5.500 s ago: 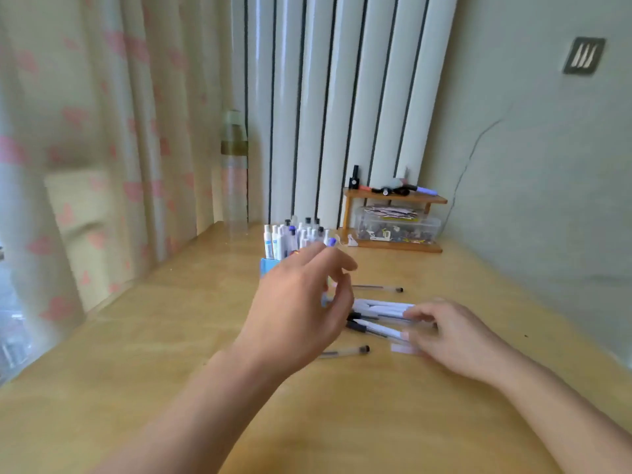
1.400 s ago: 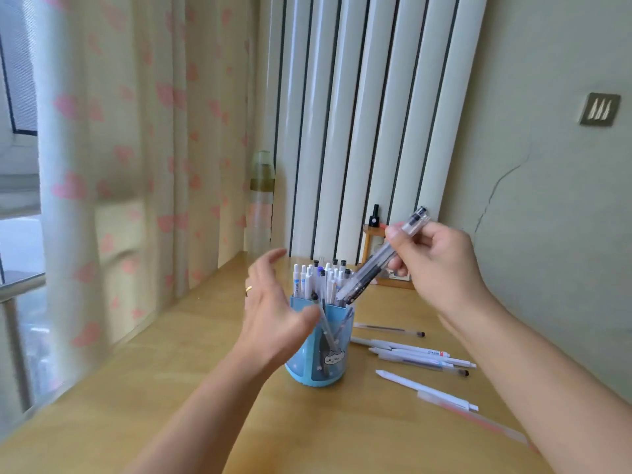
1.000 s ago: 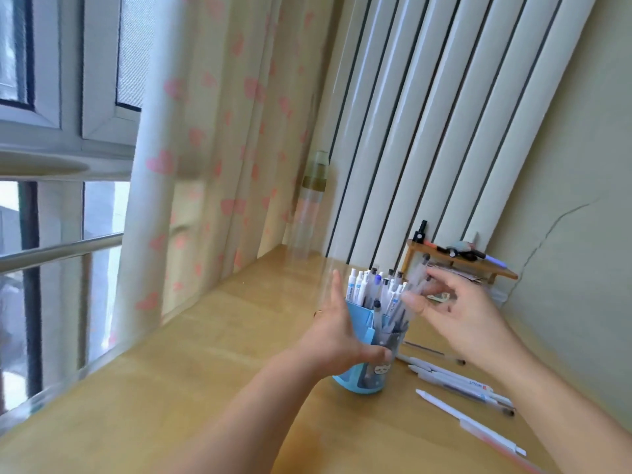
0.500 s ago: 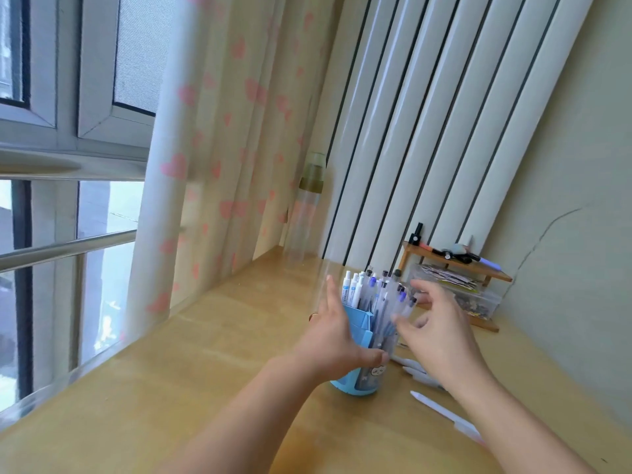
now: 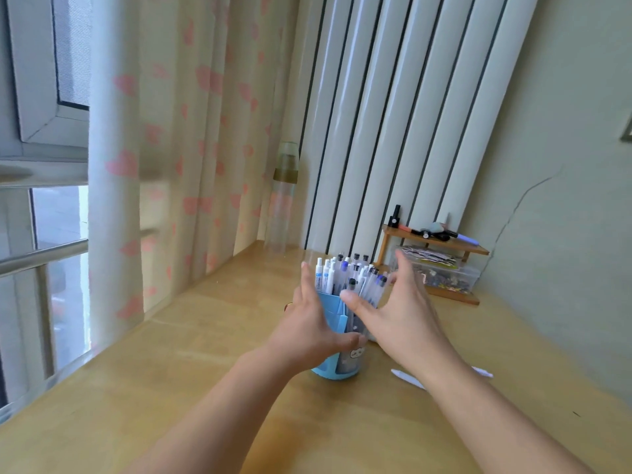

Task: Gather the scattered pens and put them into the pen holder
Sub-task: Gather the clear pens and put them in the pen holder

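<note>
My left hand [image 5: 309,328] is cupping the light-blue pen holder [image 5: 337,366], thumb wrapped across its front above a small cartoon face. It is standing on the wooden desk [image 5: 191,371], crammed with upright white and clear pens [image 5: 345,277]. My right hand [image 5: 398,314] is hovering beside them, fingers spread, holding nothing. One white pen [image 5: 407,378] is lying behind my right wrist.

On the wooden table [image 5: 191,364] stands a blue pen holder [image 5: 328,367] crowded with upright pens [image 5: 345,275]. The left hand [image 5: 313,328] wraps its 9 o'clock side, thumb across the front. The right hand [image 5: 398,313] hovers at 3 o'clock, fingers spread, thumb by the pens. A white pen [image 5: 407,378] lies at 4 o'clock, partly behind the right wrist
</note>
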